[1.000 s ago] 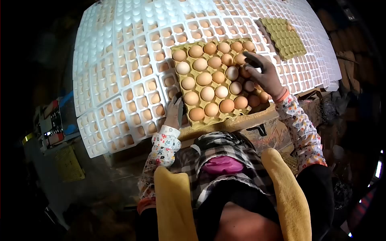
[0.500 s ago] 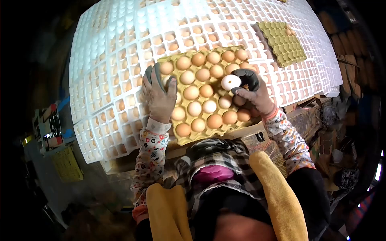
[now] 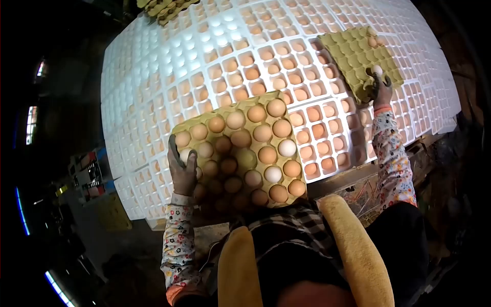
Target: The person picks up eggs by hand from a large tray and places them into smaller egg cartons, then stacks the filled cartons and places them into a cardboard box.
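Observation:
A greenish pulp egg tray (image 3: 240, 156), nearly full of brown and pale eggs, lies close to me over the near edge of the white grid. My gloved left hand (image 3: 182, 171) grips its left edge. My gloved right hand (image 3: 381, 87) is stretched far out to the right and holds a pale egg (image 3: 377, 69) at the near edge of a second pulp tray (image 3: 353, 51). That second tray is almost bare, with two or three eggs (image 3: 375, 38) at its far right corner.
A large bed of white plastic grid trays (image 3: 245, 61), most cells holding brown eggs, fills the table. More stacked pulp trays (image 3: 163, 7) sit at the far left edge. Dark surroundings lie left and right. My plaid clothing and yellow straps fill the foreground.
My right hand carried the pale egg from the full tray out to the far pulp tray. The full tray has shifted toward me, and my left hand now grips its left edge.

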The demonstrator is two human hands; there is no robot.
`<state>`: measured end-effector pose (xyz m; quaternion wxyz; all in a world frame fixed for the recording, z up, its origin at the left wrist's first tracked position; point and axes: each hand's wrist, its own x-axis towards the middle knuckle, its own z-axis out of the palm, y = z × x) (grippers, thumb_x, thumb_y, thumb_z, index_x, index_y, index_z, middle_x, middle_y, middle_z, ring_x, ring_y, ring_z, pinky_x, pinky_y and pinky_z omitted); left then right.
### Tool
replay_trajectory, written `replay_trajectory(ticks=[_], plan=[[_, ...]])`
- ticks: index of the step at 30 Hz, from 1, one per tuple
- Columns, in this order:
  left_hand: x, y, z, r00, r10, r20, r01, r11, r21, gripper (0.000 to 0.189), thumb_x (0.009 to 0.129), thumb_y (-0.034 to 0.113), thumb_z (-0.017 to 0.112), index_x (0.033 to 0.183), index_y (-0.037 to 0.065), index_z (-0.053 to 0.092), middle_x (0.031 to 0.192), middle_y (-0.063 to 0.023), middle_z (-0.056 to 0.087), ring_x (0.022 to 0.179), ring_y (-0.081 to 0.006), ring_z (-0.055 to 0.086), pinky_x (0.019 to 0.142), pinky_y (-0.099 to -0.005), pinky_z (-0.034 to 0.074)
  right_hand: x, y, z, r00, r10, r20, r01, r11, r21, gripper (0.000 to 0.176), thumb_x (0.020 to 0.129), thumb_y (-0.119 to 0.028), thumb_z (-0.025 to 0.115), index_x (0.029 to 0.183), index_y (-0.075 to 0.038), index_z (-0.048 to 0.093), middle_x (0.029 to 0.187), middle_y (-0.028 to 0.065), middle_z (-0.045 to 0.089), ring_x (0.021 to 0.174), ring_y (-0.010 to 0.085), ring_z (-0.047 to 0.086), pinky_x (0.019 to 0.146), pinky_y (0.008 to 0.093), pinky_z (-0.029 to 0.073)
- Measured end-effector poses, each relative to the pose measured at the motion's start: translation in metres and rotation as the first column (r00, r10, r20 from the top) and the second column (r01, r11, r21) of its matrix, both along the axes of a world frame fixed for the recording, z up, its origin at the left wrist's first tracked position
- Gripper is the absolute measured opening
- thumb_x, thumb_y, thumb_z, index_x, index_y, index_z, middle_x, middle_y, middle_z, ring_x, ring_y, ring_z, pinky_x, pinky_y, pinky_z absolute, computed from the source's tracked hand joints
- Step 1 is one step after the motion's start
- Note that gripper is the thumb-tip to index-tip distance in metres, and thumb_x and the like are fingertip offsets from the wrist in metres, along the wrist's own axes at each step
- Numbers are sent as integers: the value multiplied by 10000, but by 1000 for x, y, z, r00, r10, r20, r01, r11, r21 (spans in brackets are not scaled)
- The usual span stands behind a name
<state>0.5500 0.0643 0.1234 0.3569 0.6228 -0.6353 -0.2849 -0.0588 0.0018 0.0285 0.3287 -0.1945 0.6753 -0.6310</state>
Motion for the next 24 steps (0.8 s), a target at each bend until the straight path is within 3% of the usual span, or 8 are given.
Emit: replay_trajectory(ticks=[1,5,11,16,18,21,22,24], plan=[[-7,-1,16,889,41,456,10,994,-109,747,810,137,684,1422,-48,299,1395,-232,397,1261,-387,402,1073,-439,322,10,2,1,995,-95,-31,93,993,-68,507,844,-165,712,1255,34,492,1011,104,632,875,147,633,660,245,517],[-78,-35,74,867,-276,416,398,885,-242,568,782,123,693,1312,47,502,1163,-186,550,1075,-366,530,978,-445,405,142,43,80,900,418,-120,-428,900,-75,459,891,-131,647,1293,33,499,1069,78,617,975,123,599,812,250,502],[-66,-81,-36,431,-618,658,740,659,134,592,724,274,741,1262,124,545,986,-110,670,1002,-318,578,939,-467,388,317,16,66,145,794,-591,-838,416,354,623,744,-304,692,1307,-102,518,1047,189,635,941,368,611,830,451,492],[45,-61,-84,884,-462,-72,448,881,-152,441,863,264,620,1240,51,536,1005,-57,582,963,-211,558,766,-333,485,404,11,-15,-191,760,-622,-759,287,584,412,840,-265,583,1223,-116,558,982,151,645,946,332,626,813,443,485],[90,-59,-93,609,243,-755,158,896,416,263,833,67,651,1070,-21,576,1053,-95,560,822,-183,555,661,-275,495,430,16,-38,-310,715,-627,-738,235,632,465,852,-249,563,1301,-140,514,966,133,648,943,309,630,793,428,490],[110,-73,-82,930,-366,-29,335,812,478,369,807,208,714,1078,-9,589,886,-61,579,764,-201,571,663,-314,499,430,30,-20,191,790,-582,-867,414,277,413,824,-276,636,1186,-83,588,1017,137,667,948,284,643,844,400,503],[101,-59,-83,684,-520,512,468,851,239,485,748,293,757,1108,10,596,937,-141,609,811,-287,609,727,-382,508,428,33,-18,467,845,-261,-872,490,27,408,823,-295,650,1165,-76,601,1025,136,672,958,273,646,861,407,503],[97,-55,-103,495,-526,692,410,843,348,606,689,379,787,1162,49,598,1043,-207,613,940,-385,604,878,-425,477,452,23,-20,503,849,163,-824,528,-203,407,822,-314,663,1143,-69,614,1034,135,677,967,262,649,879,415,503]])
